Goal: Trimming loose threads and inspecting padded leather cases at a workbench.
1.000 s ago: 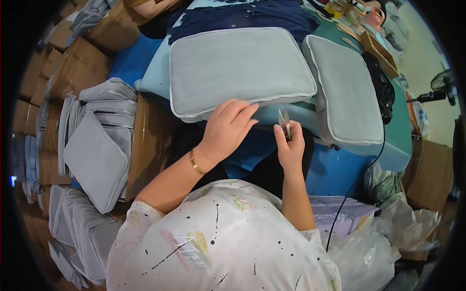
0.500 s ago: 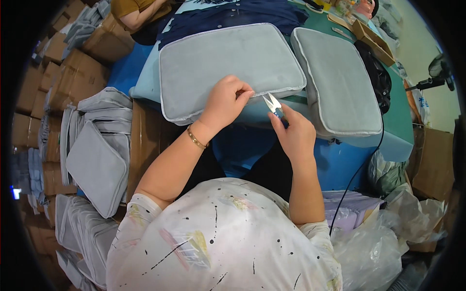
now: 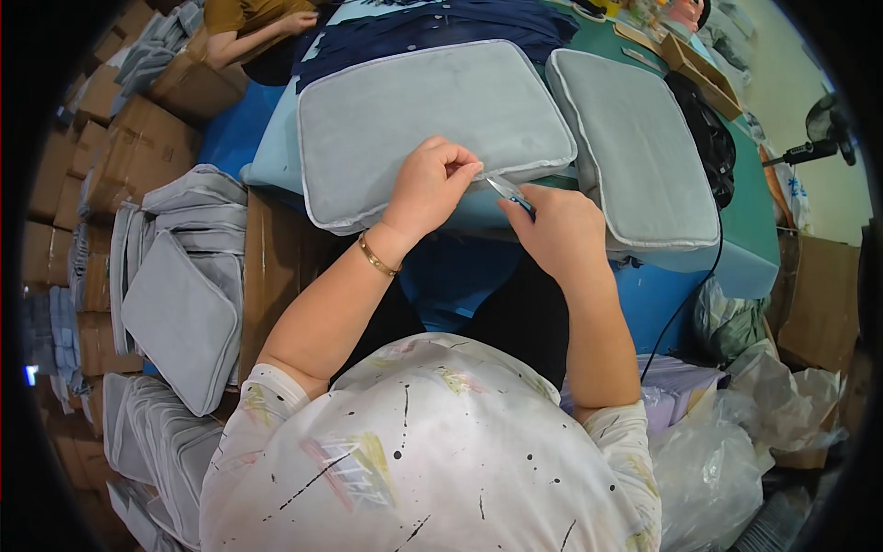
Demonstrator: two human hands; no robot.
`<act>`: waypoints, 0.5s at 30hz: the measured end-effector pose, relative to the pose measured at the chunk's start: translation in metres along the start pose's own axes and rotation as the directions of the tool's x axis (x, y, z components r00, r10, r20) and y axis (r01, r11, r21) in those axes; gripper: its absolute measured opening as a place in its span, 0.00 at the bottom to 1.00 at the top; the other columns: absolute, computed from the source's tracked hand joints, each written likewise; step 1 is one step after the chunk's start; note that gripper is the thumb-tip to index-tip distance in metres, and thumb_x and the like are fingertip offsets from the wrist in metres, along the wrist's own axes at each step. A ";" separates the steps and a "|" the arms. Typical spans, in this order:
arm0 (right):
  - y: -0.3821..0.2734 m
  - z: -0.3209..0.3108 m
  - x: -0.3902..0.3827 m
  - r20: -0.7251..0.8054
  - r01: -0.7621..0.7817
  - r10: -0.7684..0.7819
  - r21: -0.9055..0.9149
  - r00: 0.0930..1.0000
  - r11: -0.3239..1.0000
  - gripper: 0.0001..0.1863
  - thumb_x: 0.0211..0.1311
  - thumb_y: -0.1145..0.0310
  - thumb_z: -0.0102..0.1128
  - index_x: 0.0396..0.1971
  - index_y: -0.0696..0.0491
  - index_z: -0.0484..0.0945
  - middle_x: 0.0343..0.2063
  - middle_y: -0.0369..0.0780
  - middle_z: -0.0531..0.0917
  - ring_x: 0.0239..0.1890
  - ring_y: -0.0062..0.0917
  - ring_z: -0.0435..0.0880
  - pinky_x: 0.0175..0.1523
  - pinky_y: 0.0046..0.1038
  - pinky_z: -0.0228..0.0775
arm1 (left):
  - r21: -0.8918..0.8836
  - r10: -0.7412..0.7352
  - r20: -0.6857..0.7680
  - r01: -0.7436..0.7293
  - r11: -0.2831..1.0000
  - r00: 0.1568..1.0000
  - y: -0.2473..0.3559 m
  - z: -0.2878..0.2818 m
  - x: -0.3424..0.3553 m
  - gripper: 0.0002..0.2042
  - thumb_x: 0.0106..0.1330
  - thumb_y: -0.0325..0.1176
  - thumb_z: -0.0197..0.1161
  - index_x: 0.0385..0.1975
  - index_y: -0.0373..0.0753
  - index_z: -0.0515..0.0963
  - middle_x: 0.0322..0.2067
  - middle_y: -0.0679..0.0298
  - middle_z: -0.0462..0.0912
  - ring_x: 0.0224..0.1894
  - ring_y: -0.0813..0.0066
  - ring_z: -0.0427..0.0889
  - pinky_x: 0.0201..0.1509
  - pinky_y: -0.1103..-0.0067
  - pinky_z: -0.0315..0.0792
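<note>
A grey rectangular cushion [image 3: 432,106] with pale piped edges lies flat on the table. At its near edge, right of the middle, the thumb and fingertips of my left hand [image 3: 432,189] are pinched together. What they hold is too small to make out. My right hand [image 3: 563,230] is closed around thread snips [image 3: 506,190] with a blue handle. The snips' blades point left toward the left fingertips and the piping, and appear closed together. A second grey cushion [image 3: 639,152] lies to the right, close beside the first.
Dark blue buttoned cloth [image 3: 414,41] lies behind the cushions. A black bag [image 3: 704,147], its cable, and an open cardboard box [image 3: 701,74] are at the right. Grey covers [image 3: 179,317] are stacked at my left. Another person's arm [image 3: 258,41] shows at the far left.
My right hand has turned, bringing the snips left and closer to my left fingertips. The snips' blades have gone from spread apart to closed. My left hand stays pinched at the cushion's edge.
</note>
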State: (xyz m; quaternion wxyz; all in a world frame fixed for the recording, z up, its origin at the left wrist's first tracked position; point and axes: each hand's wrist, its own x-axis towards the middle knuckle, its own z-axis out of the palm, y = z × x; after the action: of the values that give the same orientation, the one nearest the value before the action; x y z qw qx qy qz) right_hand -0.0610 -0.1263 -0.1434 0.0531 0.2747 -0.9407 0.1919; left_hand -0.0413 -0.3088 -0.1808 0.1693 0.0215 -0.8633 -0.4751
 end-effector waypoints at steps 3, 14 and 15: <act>0.000 -0.009 0.003 0.041 -0.040 0.041 -0.021 0.998 0.999 0.16 0.55 0.55 0.60 0.21 0.53 0.81 0.15 0.42 0.80 0.23 0.38 0.81 0.29 0.37 0.72 | -0.015 -0.013 -0.001 0.013 1.000 1.000 0.001 0.000 -0.001 0.07 0.60 0.31 0.63 0.29 0.33 0.80 0.28 0.65 0.74 0.28 0.78 0.72 0.35 0.82 0.69; -0.003 -0.001 0.007 0.048 0.051 -0.046 -0.107 0.998 0.993 0.14 0.52 0.58 0.61 0.18 0.54 0.81 0.16 0.43 0.80 0.24 0.38 0.82 0.29 0.35 0.73 | -0.029 0.002 -0.011 -0.002 1.000 1.000 -0.004 0.002 -0.003 0.06 0.60 0.30 0.63 0.28 0.34 0.80 0.27 0.67 0.73 0.28 0.80 0.70 0.34 0.83 0.67; -0.003 0.000 0.008 0.045 0.055 -0.050 -0.110 0.998 0.992 0.14 0.52 0.58 0.62 0.18 0.54 0.81 0.16 0.43 0.80 0.23 0.38 0.82 0.29 0.35 0.73 | -0.035 0.004 -0.011 -0.005 0.999 1.000 -0.004 0.002 -0.003 0.06 0.60 0.30 0.64 0.28 0.34 0.80 0.27 0.67 0.73 0.28 0.80 0.70 0.34 0.83 0.67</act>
State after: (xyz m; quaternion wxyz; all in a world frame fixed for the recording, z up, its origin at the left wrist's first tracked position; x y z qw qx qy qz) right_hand -0.0663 -0.1325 -0.1410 0.0535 0.2999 -0.9433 0.1318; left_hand -0.0397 -0.3092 -0.1858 0.1756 0.0193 -0.8540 -0.4894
